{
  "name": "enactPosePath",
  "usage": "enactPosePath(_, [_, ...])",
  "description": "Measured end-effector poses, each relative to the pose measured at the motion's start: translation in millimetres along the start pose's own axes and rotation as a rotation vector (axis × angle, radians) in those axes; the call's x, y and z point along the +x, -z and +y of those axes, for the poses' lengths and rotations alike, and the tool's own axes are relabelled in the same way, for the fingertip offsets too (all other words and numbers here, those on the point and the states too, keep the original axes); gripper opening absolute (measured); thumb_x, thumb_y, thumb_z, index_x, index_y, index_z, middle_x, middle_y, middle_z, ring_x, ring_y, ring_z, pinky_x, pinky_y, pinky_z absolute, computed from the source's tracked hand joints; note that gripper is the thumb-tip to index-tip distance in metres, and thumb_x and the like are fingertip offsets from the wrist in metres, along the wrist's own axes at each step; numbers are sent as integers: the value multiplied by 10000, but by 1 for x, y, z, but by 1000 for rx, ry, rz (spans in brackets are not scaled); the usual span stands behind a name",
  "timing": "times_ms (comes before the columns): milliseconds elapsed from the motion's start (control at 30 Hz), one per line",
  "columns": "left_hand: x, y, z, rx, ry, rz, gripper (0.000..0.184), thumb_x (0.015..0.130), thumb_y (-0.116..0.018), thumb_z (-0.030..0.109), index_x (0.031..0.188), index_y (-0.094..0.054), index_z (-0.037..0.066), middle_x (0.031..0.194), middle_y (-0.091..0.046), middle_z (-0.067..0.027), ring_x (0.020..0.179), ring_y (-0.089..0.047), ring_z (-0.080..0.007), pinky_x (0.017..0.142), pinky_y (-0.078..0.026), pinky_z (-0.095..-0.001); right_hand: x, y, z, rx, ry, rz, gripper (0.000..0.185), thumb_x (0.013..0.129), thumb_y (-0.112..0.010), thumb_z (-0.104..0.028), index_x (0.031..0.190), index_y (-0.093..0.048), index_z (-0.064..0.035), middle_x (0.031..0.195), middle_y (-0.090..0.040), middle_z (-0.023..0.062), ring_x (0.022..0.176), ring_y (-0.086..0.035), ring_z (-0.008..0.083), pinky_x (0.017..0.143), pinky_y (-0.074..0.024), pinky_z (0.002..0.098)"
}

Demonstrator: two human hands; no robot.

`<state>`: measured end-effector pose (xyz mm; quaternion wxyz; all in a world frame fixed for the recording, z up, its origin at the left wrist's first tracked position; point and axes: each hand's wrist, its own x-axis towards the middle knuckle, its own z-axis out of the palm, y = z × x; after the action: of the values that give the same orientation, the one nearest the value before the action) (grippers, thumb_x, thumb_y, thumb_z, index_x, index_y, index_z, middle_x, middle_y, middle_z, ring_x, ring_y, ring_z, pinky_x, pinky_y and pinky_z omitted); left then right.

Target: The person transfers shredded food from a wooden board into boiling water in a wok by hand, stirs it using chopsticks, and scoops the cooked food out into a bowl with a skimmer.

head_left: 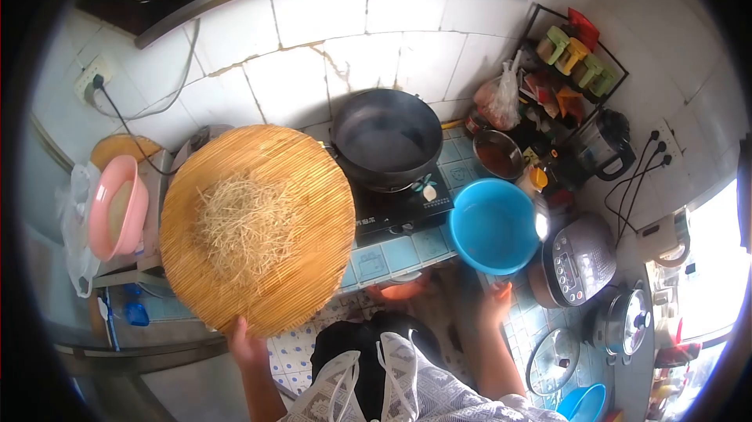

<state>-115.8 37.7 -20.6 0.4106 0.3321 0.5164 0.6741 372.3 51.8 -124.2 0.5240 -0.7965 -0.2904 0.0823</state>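
Note:
My left hand (246, 344) grips the lower edge of a round woven tray (325, 211). A heap of thin pale noodle-like strands (247, 226) lies on the tray. My right hand (495, 303) is closed at the lower rim of a blue basin (493, 226), whose inside shows no contents. Between tray and basin, a dark wok (388, 136) sits on a black cooktop (403, 218).
A pink basin (119, 207) and a plastic bag (77, 234) are at the left. On the right are a metal bowl (498, 154), a rice cooker (580, 261), a glass lid (554, 361), a steel pot (623, 322) and a spice rack (578, 54).

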Motion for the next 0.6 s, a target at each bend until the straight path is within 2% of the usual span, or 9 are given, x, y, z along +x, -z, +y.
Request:
enactPosePath(67, [-3,-2,-4,213,-82,-75,379,925,-399,158,1235,-350,-56,1255,-413,-161,1109,-445,-226,931,-393,-354,21,14,-20,-58,41,-37,122,812,-576,-121,900,-546,-42,697,-543,40,620,-527,132,591,-436,267])
enactPosePath(167, [-4,-13,-13,-143,50,9,354,944,-371,180,1189,-395,-75,1222,-438,-160,1087,-453,-214,911,-400,-332,63,22,-14,-247,68,-174,179,801,-587,-155,958,-564,-72,790,-603,105,700,-582,222,658,-455,328])
enactPosePath(233, [-6,-35,-10,542,-276,59,292,913,-389,160,1016,-521,-79,1082,-533,-159,964,-518,-216,864,-420,-307,87,15,-16,-613,189,-363,345,743,-614,-104,1075,-520,-90,936,-612,156,863,-596,320,732,-468,403])
enactPosePath(267, [-8,-40,-11,542,-280,67,292,913,-389,160,1016,-521,-79,1082,-533,-159,964,-518,-216,864,-420,-307,97,6,1,-656,168,-408,399,733,-619,-120,1115,-503,-115,990,-600,150,901,-581,328,756,-457,430])
enactPosePath(367, [-17,-48,-14,368,-212,43,342,940,-395,202,1128,-463,-76,1139,-508,-155,998,-513,-234,845,-442,-327,113,-6,15,-719,530,-375,325,734,-572,-78,1044,-498,-16,892,-560,167,808,-539,364,721,-438,456])
enactPosePath(433, [-32,-43,-17,1142,-266,124,337,920,-441,235,1078,-526,-51,1097,-540,-163,954,-536,-252,821,-452,-336,123,-7,33,-803,586,-342,270,775,-529,-121,1009,-508,12,903,-535,194,880,-503,366,738,-415,452])
enactPosePath(500, [-28,-38,-40,938,-552,141,329,891,-500,261,1084,-526,-5,1061,-558,-155,966,-538,-267,861,-434,-391,134,-6,-1,-737,437,-432,427,777,-545,-246,1132,-503,-14,1219,-456,206,1107,-440,385,876,-352,508])
enactPosePath(567, [-12,-18,-80,930,-937,149,337,862,-560,287,1091,-527,41,1026,-577,-148,978,-539,-282,901,-417,-447,178,-21,-33,-750,498,-460,523,740,-584,-202,1215,-448,-31,1326,-368,197,1211,-351,407,965,-265,549])
enactPosePath(600, [-2,-35,-66,889,-994,188,337,862,-560,287,1091,-527,41,1026,-577,-148,978,-539,-282,901,-417,-447,198,-22,-100,-588,708,-282,553,732,-581,-144,1249,-415,-40,1343,-350,190,1239,-316,406,990,-225,554])
